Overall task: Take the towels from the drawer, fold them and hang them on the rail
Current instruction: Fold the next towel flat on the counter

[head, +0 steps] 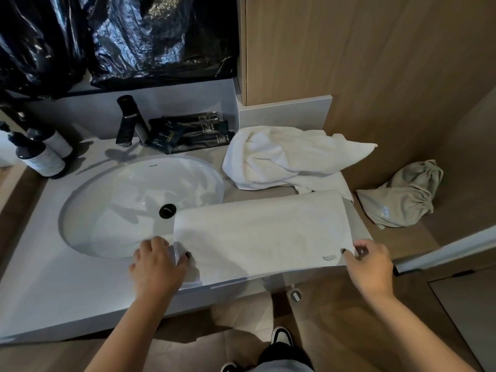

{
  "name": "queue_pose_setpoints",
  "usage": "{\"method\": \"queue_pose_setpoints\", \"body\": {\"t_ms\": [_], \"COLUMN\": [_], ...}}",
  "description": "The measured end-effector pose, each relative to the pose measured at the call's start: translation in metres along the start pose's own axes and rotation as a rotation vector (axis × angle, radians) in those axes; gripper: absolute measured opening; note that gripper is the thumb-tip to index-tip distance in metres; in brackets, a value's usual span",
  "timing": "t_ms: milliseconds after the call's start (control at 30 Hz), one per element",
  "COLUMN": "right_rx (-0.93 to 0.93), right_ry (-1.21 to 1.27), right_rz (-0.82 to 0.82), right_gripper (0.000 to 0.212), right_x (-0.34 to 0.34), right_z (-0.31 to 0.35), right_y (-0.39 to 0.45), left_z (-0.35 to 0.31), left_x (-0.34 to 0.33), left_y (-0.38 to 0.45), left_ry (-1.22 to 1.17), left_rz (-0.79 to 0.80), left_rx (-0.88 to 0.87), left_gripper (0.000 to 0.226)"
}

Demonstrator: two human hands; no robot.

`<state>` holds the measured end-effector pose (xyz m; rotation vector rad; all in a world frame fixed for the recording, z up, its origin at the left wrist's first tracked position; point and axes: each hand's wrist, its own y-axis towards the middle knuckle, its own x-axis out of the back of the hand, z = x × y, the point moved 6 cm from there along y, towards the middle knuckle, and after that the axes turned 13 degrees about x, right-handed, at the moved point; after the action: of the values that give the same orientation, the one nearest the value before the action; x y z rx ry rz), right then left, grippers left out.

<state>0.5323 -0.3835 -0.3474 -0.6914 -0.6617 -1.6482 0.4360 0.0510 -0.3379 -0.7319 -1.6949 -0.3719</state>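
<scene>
A white towel (263, 232) lies folded flat on the grey counter (67, 285), its left part over the edge of the sink. My left hand (158, 264) pinches the towel's near left corner. Thumb and fingers of my right hand (370, 264) pinch its near right corner, beside a small label. A second white towel (281, 157) lies crumpled on the counter behind it, against the wall. No rail and no drawer are in view.
The oval white sink (128, 200) has a black drain and a black tap (128, 122) behind it. Dark sachets (193, 132) lie by the tap, two pump bottles (40, 154) stand at far left. A beige drawstring bag (402, 197) lies at right. Black plastic (120, 38) covers the mirror.
</scene>
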Motion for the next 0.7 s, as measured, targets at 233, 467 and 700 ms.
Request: {"method": "queue_pose_setpoints", "body": {"t_ms": [233, 467, 700], "right_rx": [0.819, 1.01, 0.81], "right_ry": [-0.234, -0.491, -0.52], "right_rz": [0.299, 0.623, 0.541], "right_gripper": [0.061, 0.06, 0.077], "right_x": [-0.073, -0.16, -0.157], "right_z": [0.114, 0.137, 0.113], "right_y": [-0.015, -0.005, 0.026], "left_z": [-0.099, -0.108, -0.09], "left_x": [-0.041, -0.071, -0.073], "left_y": [-0.045, -0.018, 0.01], "left_ry": [0.117, 0.242, 0.286], "left_rz": [0.091, 0.144, 0.126], "left_rx": [-0.722, -0.778, -0.573], "left_gripper": [0.059, 0.071, 0.092]}}
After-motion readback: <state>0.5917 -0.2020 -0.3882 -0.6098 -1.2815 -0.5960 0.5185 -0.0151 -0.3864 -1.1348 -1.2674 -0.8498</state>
